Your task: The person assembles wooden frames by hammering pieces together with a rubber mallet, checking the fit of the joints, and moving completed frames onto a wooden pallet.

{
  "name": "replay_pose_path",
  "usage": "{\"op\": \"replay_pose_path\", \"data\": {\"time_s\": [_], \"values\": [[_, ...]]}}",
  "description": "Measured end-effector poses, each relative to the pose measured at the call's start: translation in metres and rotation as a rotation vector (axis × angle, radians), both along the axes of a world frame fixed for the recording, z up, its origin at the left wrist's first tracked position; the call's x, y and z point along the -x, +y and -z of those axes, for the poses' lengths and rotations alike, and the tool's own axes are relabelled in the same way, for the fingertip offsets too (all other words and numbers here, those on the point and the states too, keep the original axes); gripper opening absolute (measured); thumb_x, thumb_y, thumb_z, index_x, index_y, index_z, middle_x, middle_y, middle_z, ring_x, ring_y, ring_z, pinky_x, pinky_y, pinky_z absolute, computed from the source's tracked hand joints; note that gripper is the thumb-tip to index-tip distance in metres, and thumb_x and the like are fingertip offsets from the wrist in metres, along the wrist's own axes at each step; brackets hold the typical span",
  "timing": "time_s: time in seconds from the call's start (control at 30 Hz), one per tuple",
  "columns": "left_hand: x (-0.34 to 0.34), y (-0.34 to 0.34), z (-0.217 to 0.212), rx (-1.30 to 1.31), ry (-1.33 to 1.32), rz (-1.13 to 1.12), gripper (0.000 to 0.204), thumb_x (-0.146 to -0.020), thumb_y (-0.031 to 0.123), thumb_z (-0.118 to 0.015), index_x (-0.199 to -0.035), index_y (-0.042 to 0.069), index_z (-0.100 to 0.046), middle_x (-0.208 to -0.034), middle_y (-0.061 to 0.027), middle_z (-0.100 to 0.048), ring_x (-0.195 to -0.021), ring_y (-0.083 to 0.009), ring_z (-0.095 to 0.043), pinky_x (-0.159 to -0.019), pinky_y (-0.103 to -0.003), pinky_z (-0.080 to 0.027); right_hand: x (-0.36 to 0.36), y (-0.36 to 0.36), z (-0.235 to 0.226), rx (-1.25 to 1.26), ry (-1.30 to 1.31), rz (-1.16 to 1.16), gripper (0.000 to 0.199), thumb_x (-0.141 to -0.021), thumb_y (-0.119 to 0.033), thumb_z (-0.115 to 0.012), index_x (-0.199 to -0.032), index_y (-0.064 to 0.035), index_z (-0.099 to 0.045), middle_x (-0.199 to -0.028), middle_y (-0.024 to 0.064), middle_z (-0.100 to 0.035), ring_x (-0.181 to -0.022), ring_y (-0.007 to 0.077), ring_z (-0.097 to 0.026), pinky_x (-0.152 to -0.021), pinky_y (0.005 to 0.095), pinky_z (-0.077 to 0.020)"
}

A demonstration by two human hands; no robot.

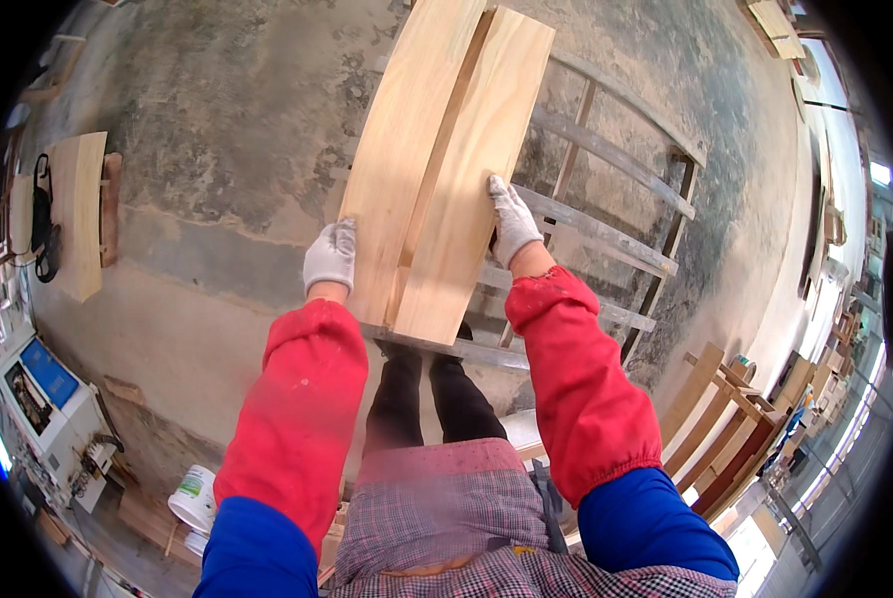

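Observation:
Two long pale wooden boards lie side by side in front of me, a left board (399,130) and a right board (481,164). A narrow gap runs between them, with more wood showing lower down inside it. My left hand (330,255), in a white glove, is closed on the outer edge of the left board near its close end. My right hand (513,221), gloved too, grips the outer edge of the right board a bit farther along. Part of its fingers is hidden by the board's edge. Beneath the boards a slatted pallet (606,234) sticks out to the right.
Stacked boards (76,214) with a black strap stand at the far left. A white machine with a blue panel (48,371) and a white bucket (194,496) are at the lower left. To the lower right is a wooden frame (731,424). The concrete floor (237,110) is stained.

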State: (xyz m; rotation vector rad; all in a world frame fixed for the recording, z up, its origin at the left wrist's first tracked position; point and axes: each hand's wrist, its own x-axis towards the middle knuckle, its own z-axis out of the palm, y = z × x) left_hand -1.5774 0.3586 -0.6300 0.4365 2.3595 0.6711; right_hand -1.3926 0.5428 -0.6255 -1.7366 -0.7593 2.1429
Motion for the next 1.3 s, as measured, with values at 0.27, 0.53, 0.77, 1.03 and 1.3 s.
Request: {"op": "replay_pose_path", "data": {"time_s": [0.27, 0.53, 0.77, 1.03, 1.3], "values": [[-0.019, -0.068, -0.041, 0.076, 0.45, 0.093, 0.053, -0.085, 0.044, -0.051, -0.125, 0.01, -0.047, -0.123, -0.0181, -0.049, -0.111, -0.0362, -0.048, -0.092, -0.044, -0.04, -0.088, -0.055, -0.022, -0.25, -0.019, -0.388, 0.041, -0.088, -0.044, -0.049, -0.115, -0.0141, -0.047, -0.097, 0.0032, -0.055, -0.081, 0.019, -0.054, -0.068, 0.0372, -0.0445], [-0.082, -0.334, -0.131, 0.509, -0.232, 0.34, 0.048, -0.084, 0.043, -0.049, -0.111, 0.004, -0.057, -0.113, -0.0208, -0.057, -0.107, -0.0377, -0.052, -0.091, -0.042, -0.042, -0.294, -0.171, -0.107, -0.043, -0.446, -1.032, 0.031, -0.087, -0.034, -0.049, -0.091, -0.0059, -0.06, -0.07, 0.0062, -0.059, -0.054, 0.0174, -0.056, -0.048, 0.0319, -0.0442], [-0.097, -0.504, -0.093, 0.768, -0.493, 0.349, 0.051, -0.08, 0.044, -0.047, -0.114, 0.008, -0.06, -0.12, -0.0186, -0.055, -0.113, -0.0344, -0.05, -0.098, -0.041, -0.039, -0.355, -0.217, -0.182, 0.086, -0.592, -0.464, 0.024, -0.089, -0.027, -0.05, -0.104, -0.0094, -0.056, -0.079, 0.0071, -0.061, -0.057, 0.0189, -0.057, -0.049, 0.0338, -0.0461], [0.012, -0.37, -0.089, -0.07, -0.225, -0.073, 0.04, -0.086, 0.039, -0.053, -0.107, 0.006, -0.058, -0.104, -0.0174, -0.062, -0.098, -0.0335, -0.058, -0.085, -0.042, -0.045, -0.275, -0.306, -0.221, -0.379, -0.631, -0.993, 0.031, -0.082, -0.03, -0.054, -0.102, -0.0077, -0.061, -0.095, 0.0161, -0.064, -0.089, 0.026, -0.062, -0.077, 0.0331, -0.0491], [0.063, -0.41, -0.061, 0.081, -0.267, -0.036, 0.048, -0.084, 0.041, -0.052, -0.114, 0.004, -0.056, -0.114, -0.0171, -0.059, -0.106, -0.0319, -0.056, -0.092, -0.04, -0.043, -0.17, -0.331, -0.279, -0.326, -0.423, -0.856, 0.031, -0.088, -0.022, -0.056, -0.111, -0.0009, -0.056, -0.1, 0.0096, -0.064, -0.09, 0.016, -0.061, -0.08, 0.0281, -0.0471]]}}
